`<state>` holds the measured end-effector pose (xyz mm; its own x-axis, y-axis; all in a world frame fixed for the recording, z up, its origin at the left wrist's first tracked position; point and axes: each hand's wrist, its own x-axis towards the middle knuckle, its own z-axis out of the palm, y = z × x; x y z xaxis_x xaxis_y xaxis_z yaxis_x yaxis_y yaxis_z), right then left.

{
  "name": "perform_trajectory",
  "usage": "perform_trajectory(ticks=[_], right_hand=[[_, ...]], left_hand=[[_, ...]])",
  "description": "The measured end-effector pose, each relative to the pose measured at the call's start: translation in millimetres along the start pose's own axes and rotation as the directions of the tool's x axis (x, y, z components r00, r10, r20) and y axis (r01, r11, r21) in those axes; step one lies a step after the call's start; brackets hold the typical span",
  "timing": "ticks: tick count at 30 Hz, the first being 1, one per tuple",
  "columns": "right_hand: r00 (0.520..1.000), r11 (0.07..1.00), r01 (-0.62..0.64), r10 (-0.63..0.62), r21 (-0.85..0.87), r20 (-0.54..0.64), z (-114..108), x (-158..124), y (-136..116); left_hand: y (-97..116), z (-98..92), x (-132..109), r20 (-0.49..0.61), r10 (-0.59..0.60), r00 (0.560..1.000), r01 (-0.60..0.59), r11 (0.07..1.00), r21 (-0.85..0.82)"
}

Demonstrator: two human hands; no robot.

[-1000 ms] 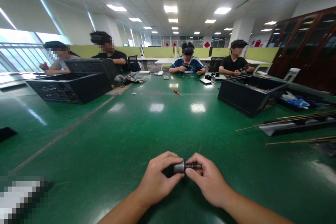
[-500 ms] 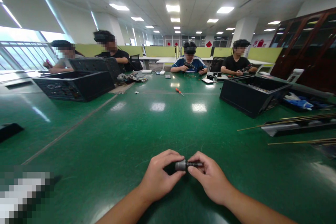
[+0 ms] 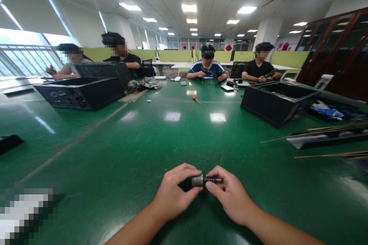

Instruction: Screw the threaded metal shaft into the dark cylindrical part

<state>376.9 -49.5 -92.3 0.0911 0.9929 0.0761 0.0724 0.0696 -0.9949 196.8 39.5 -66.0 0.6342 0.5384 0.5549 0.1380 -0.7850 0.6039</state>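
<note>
Low in the middle of the head view, a small metal part with a thick grey cylinder at its left end and a thin ridged shaft at its right lies level between my hands. The fingers and thumb of my left hand grip the thick cylinder. My right hand pinches the thin shaft between thumb and fingers. Both hands are just above the green tabletop.
Black computer cases stand at the left and right. An orange screwdriver lies at the middle far side. Thin brass rods jut in from the right. Several people sit around the far side.
</note>
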Motion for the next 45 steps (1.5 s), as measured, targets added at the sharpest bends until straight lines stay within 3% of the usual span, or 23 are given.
perform_trajectory(ticks=[19, 45], right_hand=[[1.000, 0.998, 0.004, -0.005, -0.065, -0.011, -0.8, -1.5, -3.3], [0.999, 0.999, -0.034, 0.034, 0.011, -0.024, -1.7, -0.1, 1.2]], left_hand=[[1.4, -0.1, 0.0, -0.011, -0.026, 1.000, 0.026, 1.000, 0.007], [3.1, -1.8, 0.3, -0.037, -0.020, 0.999, 0.020, 1.000, 0.017]])
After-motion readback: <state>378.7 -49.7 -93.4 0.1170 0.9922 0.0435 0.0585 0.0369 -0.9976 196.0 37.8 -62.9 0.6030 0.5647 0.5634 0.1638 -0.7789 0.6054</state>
